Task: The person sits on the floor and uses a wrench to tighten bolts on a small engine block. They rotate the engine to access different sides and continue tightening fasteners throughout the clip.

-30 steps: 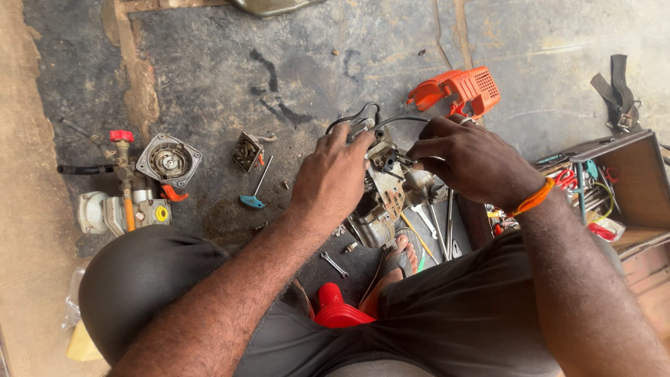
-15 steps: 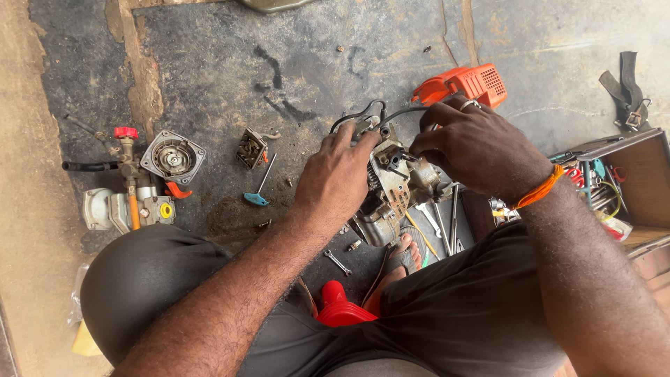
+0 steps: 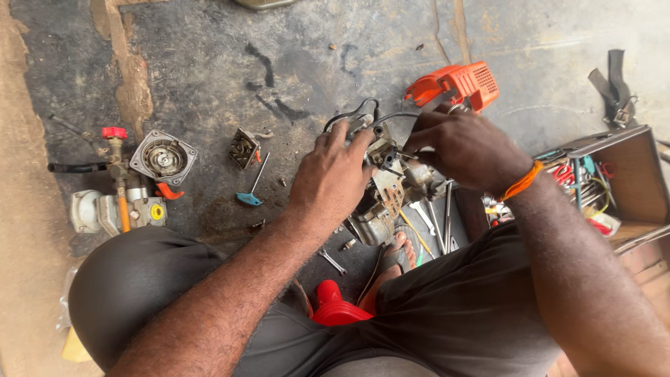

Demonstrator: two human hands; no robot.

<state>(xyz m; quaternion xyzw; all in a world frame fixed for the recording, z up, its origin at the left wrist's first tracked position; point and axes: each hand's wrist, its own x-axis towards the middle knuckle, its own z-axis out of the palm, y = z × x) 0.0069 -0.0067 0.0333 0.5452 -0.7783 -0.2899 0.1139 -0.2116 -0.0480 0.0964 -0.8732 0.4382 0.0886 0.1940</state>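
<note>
Grey metal, oily and dirty, makes the body of the small engine [image 3: 387, 188] that sits in the middle of the frame, on the dark concrete floor [image 3: 293, 63] between the person's knees. The left hand [image 3: 331, 174] lies on its left side with the palm down; the fingers [image 3: 349, 136] are curled over the top edge of the engine and press on it, near a black cable [image 3: 363, 112] that loops above. The right hand [image 3: 464, 146] comes from the right, and its fingers [image 3: 419, 139] are pinched narrow on a small part at the top of the engine; what this part is, I cannot tell. So the engine is held between both hands, just below the fingertips.

The engine looks half taken apart: a flat pale plate with ribs faces the camera, and a rounded housing hangs under it, close to a bare foot in a sandal [image 3: 394, 255]. An orange plastic cover [image 3: 460, 84] lies just behind the right hand. At the left of the frame stand a pump with a red valve [image 3: 115, 188] and a round metal recoil housing [image 3: 164, 157]; a blue-handled key [image 3: 250, 192] lies near. A wooden toolbox [image 3: 631, 174] is at the right edge.

Compared with half a second ago, the right hand has come lower and more to the left, over the engine top, and the left hand stayed almost in its place.
</note>
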